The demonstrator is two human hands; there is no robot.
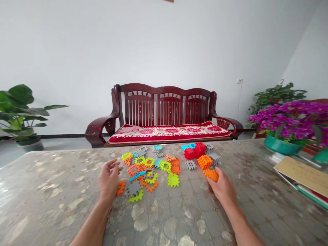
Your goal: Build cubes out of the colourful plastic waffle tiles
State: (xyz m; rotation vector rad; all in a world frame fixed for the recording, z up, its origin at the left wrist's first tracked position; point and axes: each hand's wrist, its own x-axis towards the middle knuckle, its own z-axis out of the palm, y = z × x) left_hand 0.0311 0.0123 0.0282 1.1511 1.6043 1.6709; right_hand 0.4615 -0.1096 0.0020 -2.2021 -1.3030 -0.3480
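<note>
My right hand (223, 187) is closed round an orange toothed plastic block (211, 174), held just above the table. My left hand (109, 178) rests on the table with its fingers loosely apart, empty, touching the left edge of a scatter of flat interlocking tiles (148, 171) in orange, lime, blue and grey. Beyond my right hand stand built cubes: a red one (199, 149), a smaller red one (189, 153) and an orange one (204, 161), with grey pieces (190, 165) and a blue piece (188, 146) around them.
The stone-patterned table (179, 212) stretches out under my forearms. At right stand a teal pot of purple flowers (282, 143) and stacked books and papers (303, 176). A dark wooden bench with a red cushion (166, 131) stands behind the table, and a leafy plant (22, 116) at left.
</note>
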